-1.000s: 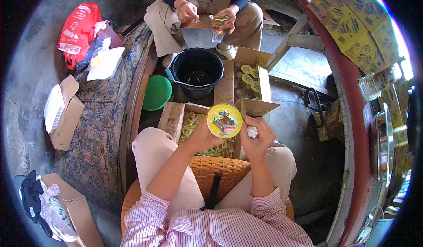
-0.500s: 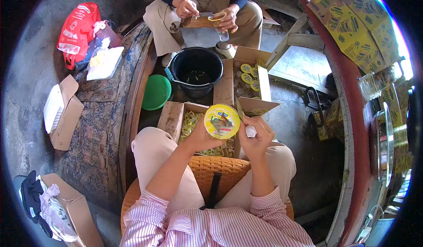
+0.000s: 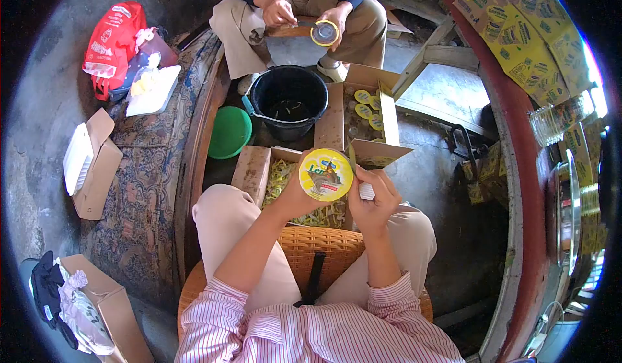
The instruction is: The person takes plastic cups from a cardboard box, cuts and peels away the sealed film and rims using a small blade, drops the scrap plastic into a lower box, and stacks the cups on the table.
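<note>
My left hand [image 3: 293, 198] is closed around a cup with a yellow printed lid [image 3: 326, 175]; the lid faces up towards me and the cup's body is hidden beneath it. A knife with a white handle [image 3: 367, 191] is gripped in my right hand [image 3: 377, 209]. Its narrow blade [image 3: 352, 153] points away from me, against or very close to the lid's right edge; I cannot tell whether it touches. Below my hands, a cardboard box [image 3: 249, 176] holds many yellow strips [image 3: 278, 180].
Opposite sits a person whose hands hold a knife and a yellow-rimmed cup [image 3: 324, 34]. Between us stand a black bucket [image 3: 259, 100], a green basin [image 3: 230, 134] and a box of yellow-lidded cups [image 3: 389, 113]. Printed yellow cartons [image 3: 518, 45] are stacked at right.
My cup and knife have barely moved; the lid's print has turned slightly. The person opposite has tipped their cup so its opening faces me, with the knife brought to its rim.
</note>
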`<state>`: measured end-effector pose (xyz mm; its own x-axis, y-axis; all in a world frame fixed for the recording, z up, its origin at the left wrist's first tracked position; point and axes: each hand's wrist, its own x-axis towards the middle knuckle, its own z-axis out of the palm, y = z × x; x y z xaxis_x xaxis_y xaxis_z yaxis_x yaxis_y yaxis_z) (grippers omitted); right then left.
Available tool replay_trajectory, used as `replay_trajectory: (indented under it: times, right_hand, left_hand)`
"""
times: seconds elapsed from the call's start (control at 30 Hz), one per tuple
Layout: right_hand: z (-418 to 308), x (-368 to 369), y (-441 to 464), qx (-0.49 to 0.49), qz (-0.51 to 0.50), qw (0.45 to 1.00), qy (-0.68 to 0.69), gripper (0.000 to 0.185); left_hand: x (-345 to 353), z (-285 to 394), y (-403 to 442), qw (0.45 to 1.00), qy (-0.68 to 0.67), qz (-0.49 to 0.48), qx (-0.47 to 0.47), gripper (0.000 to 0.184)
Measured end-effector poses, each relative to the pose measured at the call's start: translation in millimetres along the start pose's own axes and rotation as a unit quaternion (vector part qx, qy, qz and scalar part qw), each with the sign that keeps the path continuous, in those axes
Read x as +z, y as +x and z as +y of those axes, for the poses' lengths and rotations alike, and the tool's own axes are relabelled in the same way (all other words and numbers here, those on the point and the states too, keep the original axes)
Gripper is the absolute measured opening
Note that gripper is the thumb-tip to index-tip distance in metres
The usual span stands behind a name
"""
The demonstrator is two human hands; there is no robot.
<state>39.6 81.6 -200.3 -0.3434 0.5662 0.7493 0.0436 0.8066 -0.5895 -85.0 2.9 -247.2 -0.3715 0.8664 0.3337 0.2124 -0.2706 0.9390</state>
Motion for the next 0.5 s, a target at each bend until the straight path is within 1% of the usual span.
replay_trajectory:
  times: [0.1, 0.17, 0.3, 0.4, 0.5]
  right_hand:
    - [-0.4, -2.4, 0.5, 0.007, -0.01, 1.0, 0.017, 0.019]
    - [0.6, -1.9, 0.7, -0.004, -0.009, 1.0, 0.019, 0.019]
    - [-0.4, -1.7, -1.4, 0.009, -0.014, 1.0, 0.009, 0.018]
    - [0.4, -1.8, -2.8, 0.011, -0.01, 1.0, 0.002, 0.018]
    - [1.4, -3.3, -1.8, 0.011, -0.012, 1.0, 0.013, 0.017]
  left_hand:
    - [-1.9, 3.3, -0.6, 1.0, -0.014, -0.007, -0.002, 0.069]
    - [-2.3, 7.9, 0.2, 0.999, -0.038, 0.001, -0.01, 0.069]
    - [-4.0, 6.5, 0.6, 0.997, -0.077, 0.009, -0.03, 0.071]
    - [-6.6, 9.3, 1.2, 0.999, -0.026, -0.032, -0.02, 0.07]
    - [-4.6, 9.4, -1.8, 0.996, -0.046, -0.05, -0.057, 0.067]
